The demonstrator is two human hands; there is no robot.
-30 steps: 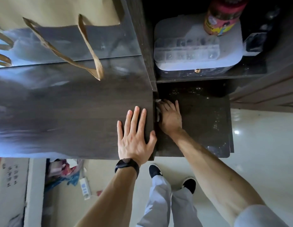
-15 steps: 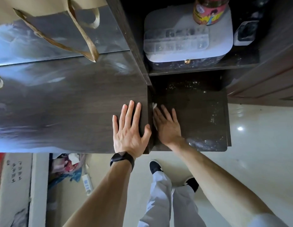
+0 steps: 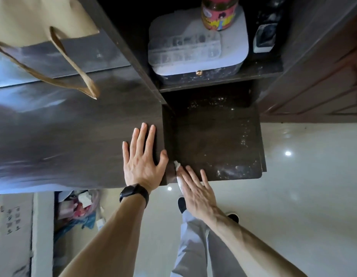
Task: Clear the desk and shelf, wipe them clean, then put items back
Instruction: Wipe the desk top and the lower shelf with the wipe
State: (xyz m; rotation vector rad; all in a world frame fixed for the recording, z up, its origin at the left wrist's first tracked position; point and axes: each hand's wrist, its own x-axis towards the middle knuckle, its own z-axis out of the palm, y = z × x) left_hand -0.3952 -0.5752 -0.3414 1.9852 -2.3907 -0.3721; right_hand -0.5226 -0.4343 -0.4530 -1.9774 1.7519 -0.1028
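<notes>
My left hand lies flat on the dark wooden desk top. Its fingers are spread, the thumb sits at the desk's right edge, and a black watch is on the wrist. My right hand is down at the lower shelf beside the desk, fingers straight and a little apart. It presses a white wipe into the shelf's near left corner, against the desk's side panel (only a scrap of the wipe shows, past my index finger and along the edge of the hand). Pale dust specks lie on that shelf board at the back, down the right side and along the near edge.

On the upper shelf stands a white box. A clear compartment case lies on its lid, with a pink-labelled jar behind it. A small dark object with a white rim sits right of the box, too dim to name. A tan paper bag rests at the far left of the desk top, its handles trailing over the surface.
</notes>
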